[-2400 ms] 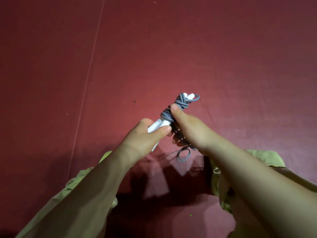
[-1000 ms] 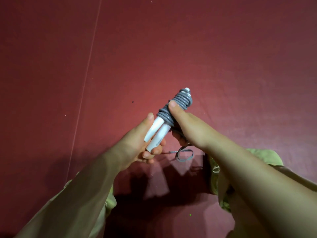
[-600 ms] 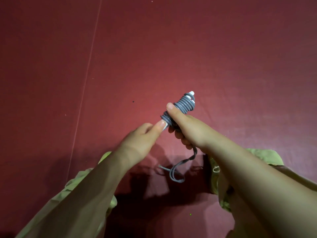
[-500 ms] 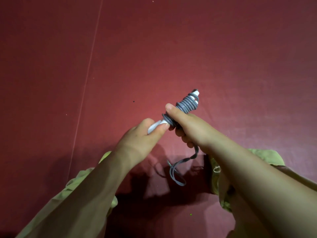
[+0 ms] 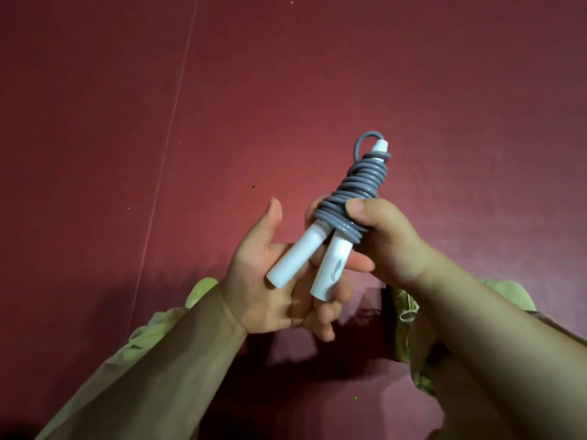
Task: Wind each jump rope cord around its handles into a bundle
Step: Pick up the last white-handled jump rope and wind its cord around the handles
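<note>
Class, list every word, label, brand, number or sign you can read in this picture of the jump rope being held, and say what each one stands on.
No readable words or numbers anywhere.
One sign only: a small grey swoosh-like logo mark on the right white handle; it holds no letters and the brand cannot be told.
The left white handle, the grey cord, the red surface and the green sleeves carry no visible text.

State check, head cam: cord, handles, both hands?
grey cord: wound round both handles, small loop at the top, no loose tail visible
white handles: side by side, lower ends bare
right hand: grips the wound section
left hand: open under the handle ends
</note>
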